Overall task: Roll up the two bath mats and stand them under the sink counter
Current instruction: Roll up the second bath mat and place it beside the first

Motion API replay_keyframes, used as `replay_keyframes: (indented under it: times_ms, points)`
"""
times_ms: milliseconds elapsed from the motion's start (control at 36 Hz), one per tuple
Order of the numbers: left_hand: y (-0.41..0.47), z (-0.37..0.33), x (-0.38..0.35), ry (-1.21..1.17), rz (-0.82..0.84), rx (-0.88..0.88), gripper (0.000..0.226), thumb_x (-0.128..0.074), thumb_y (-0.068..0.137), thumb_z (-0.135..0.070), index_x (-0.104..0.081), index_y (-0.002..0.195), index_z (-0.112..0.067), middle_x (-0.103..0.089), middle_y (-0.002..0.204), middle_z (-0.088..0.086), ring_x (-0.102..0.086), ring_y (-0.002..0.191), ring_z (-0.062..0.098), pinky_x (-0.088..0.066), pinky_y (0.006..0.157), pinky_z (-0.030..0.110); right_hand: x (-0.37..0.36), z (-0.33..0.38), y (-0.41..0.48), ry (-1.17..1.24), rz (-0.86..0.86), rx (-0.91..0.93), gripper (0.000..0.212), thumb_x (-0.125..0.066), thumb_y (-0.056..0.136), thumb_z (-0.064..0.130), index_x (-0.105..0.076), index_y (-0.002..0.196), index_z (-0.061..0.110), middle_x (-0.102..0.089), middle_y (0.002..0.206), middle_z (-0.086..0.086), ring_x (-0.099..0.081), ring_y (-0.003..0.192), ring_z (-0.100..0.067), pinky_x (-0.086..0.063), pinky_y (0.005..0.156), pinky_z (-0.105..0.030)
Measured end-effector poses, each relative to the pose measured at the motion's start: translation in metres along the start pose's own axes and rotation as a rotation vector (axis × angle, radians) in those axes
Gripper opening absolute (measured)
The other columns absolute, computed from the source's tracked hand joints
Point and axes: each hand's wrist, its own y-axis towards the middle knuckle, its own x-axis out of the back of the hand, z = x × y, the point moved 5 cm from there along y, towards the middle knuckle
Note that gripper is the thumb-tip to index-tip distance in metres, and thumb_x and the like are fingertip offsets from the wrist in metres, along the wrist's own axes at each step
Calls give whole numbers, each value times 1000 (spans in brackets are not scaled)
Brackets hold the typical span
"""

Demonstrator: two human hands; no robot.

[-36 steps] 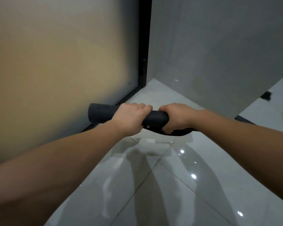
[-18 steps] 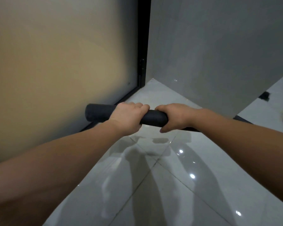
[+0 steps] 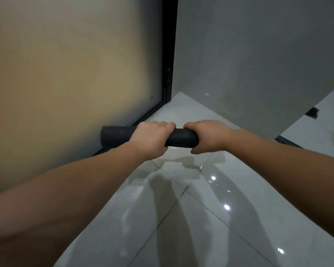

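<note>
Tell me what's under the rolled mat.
Under the mat lies bare glossy floor, showing reflections. Both hands, left and right, grip it; the right covers that end.

Glossy white floor tiles (image 3: 210,218) (ceiling-light glints), frosted glass door (image 3: 66,74), black frame (image 3: 169,54), grey wall (image 3: 258,54).

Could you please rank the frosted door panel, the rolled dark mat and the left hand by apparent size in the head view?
1. Frosted door panel, by far the largest.
2. Rolled dark mat.
3. Left hand, though it covers part of the mat, so that gap is unsure.
</note>
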Motion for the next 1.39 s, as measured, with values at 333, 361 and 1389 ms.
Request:
replay_keyframes:
  times_ms: [333, 361, 1389]
  points:
    - [1, 5, -18, -343, 403, 109, 58, -73, 69, -47, -50, 119, -29, -64, 102, -5, -58, 87, 18, -44, 71, 30, 4, 10, -8, -368, -215, 175, 26, -58, 81, 25, -50, 105, 24, -61, 91, 1, -59, 77, -22, -47, 65, -35]
    - [0, 4, -20, -366, 410, 117, 55, -73, 69, -45, -51, 117, -28, -64, 99, -4, -59, 86, 19, -46, 71, 31, 4, 12, -8, -384, -231, 191, 25, -58, 81, 25, -50, 105, 23, -61, 91, 0, -59, 76, -22, -48, 67, -36]
    - [-33, 17, -17, -461, 263, 235, 38, -64, 69, -33, -50, 104, -29, -61, 87, -4, -58, 79, 21, -40, 64, 30, 33, 13, 11, -202, 323, -2, 44, -77, 65, 33, -57, 104, 32, -61, 93, 7, -56, 85, -16, -46, 72, -32]
